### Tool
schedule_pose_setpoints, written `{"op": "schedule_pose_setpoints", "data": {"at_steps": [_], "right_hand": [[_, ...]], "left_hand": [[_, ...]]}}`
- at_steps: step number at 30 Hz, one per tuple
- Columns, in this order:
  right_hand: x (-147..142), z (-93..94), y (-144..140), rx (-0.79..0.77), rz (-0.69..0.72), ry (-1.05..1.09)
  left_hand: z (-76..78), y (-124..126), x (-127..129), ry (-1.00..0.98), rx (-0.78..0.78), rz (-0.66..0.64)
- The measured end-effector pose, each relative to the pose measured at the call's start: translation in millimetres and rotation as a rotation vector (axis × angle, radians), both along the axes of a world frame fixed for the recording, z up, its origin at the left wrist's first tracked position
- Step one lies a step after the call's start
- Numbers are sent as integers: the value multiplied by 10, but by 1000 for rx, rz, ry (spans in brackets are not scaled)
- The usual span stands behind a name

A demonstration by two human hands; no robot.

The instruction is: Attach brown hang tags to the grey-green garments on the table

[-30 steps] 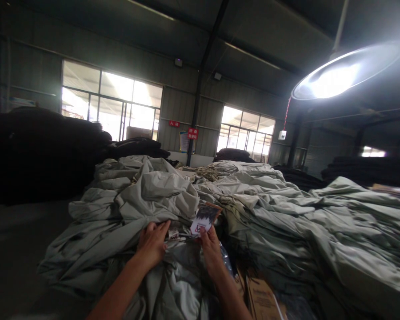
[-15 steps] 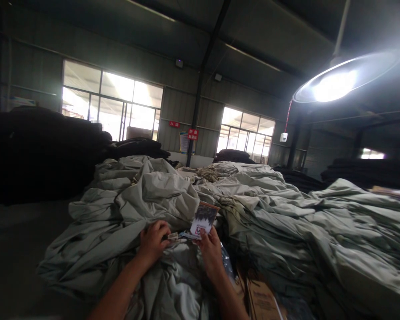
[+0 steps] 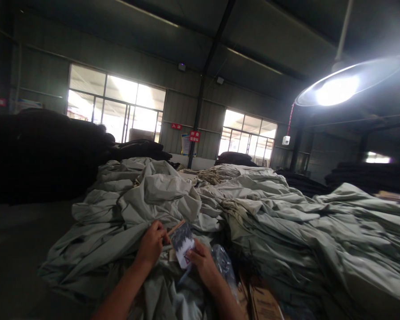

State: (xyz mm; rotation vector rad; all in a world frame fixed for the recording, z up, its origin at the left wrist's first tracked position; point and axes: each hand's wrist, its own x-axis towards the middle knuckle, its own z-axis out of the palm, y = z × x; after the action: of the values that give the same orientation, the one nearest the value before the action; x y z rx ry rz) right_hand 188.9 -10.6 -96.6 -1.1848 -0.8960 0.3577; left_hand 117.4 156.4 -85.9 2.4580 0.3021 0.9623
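Note:
My right hand (image 3: 203, 263) pinches a printed card (image 3: 182, 242), dark grey at its top and white below, by its lower right part. The card is tilted over the pale grey-green garment fabric (image 3: 163, 284). My left hand (image 3: 153, 243) is closed at the card's upper left edge, its fingertips bent together. What those fingers grip is too small and dark to make out. A small pale tag (image 3: 172, 255) shows just under the card. Beside my right wrist lies clear plastic wrap (image 3: 224, 262).
Brown printed card pieces (image 3: 266, 302) lie at the lower right. Heaped grey-green fabric (image 3: 286, 222) spreads to the right and behind my hands. Dark stacked piles (image 3: 43, 155) rise at the left. A bright lamp (image 3: 338, 91) hangs at the upper right.
My right hand has brought the card left and down, over to my left hand, and the card's tilt has changed. My left hand has hardly moved. More of the plastic wrap shows.

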Motion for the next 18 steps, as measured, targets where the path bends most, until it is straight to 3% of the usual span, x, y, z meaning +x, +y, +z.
{"op": "schedule_pose_setpoints", "data": {"at_steps": [6, 12, 18], "right_hand": [[74, -46, 3, 22, -133, -15], [55, -43, 6, -8, -3, 45], [103, -133, 112, 49, 11, 162]], "left_hand": [[60, -30, -55, -34, 10, -46], [57, -52, -78, -108, 8, -93], [47, -64, -81, -35, 37, -67]]}}
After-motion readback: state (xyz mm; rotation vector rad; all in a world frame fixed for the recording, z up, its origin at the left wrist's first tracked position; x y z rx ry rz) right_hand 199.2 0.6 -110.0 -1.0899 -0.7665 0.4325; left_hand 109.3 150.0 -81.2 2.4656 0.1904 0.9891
